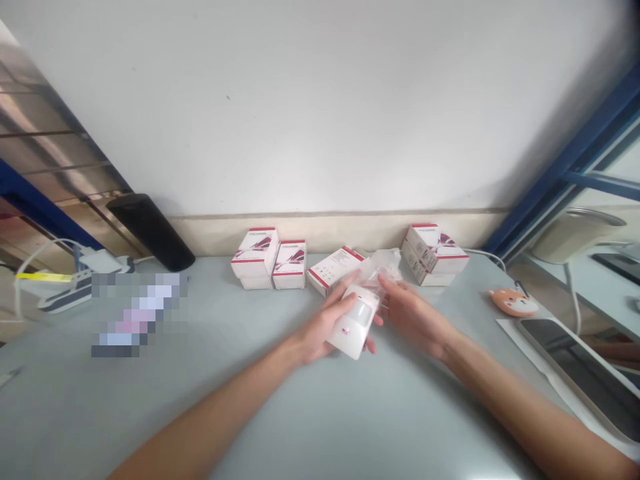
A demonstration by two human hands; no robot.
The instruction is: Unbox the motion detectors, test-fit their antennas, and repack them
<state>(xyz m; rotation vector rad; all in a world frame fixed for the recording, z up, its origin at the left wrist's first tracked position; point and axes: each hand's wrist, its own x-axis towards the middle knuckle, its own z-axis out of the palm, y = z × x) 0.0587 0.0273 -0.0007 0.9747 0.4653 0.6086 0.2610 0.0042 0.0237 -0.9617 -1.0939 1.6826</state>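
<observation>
My left hand is closed around a white motion sensor, thumb on its front and fingertips showing past its right edge. The sensor has a pale curved lens window near its upper end and a small red mark below. A clear plastic bag is bunched at the sensor's upper end. My right hand pinches this bag between thumb and fingers. Just behind my hands lies a white and red box, partly covered by the left fingers and the bag.
Two boxes, a taller one and a smaller one, stand left of centre by the wall. More stacked boxes stand right. A black cylinder, power strip and blurred-out item are left; an orange pouch and phone right.
</observation>
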